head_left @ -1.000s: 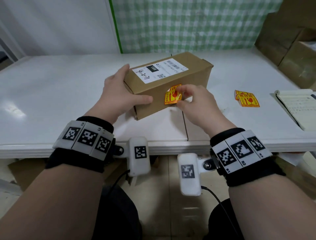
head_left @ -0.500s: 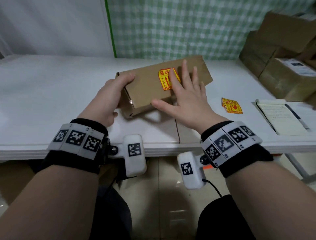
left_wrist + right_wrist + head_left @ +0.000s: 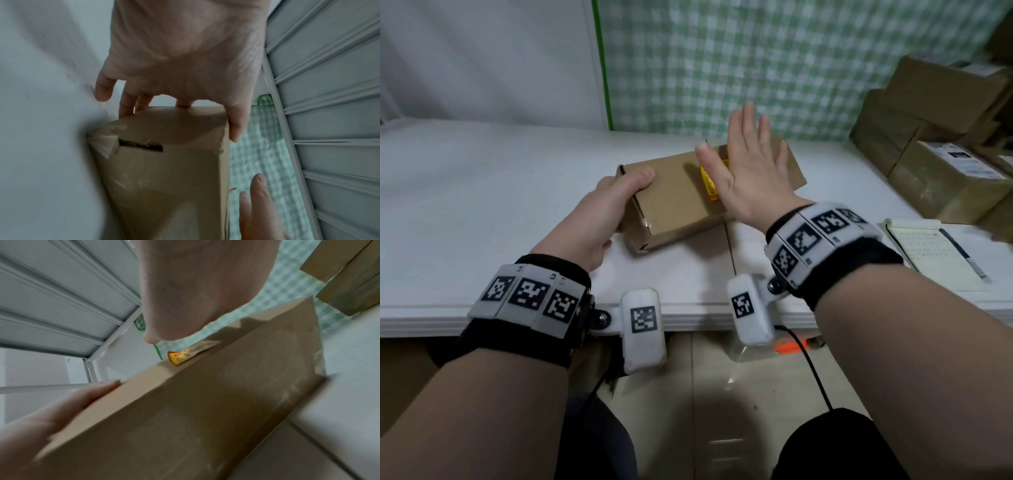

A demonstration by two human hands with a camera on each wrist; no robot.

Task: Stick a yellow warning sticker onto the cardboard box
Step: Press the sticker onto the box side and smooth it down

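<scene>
Lifted since earlier, right hand [image 3: 748, 174] hovers, fingers spread flat, above yellow warning sticker [image 3: 710, 181] on brown cardboard box [image 3: 671, 202] on white table [image 3: 482, 192]. Left hand [image 3: 602, 219] grips box's end. Best press sticker edges flat.

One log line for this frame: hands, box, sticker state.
left hand: grips cardboard box end | right hand: flat, open, above box top | yellow sticker: on box top | box: on white table
</scene>
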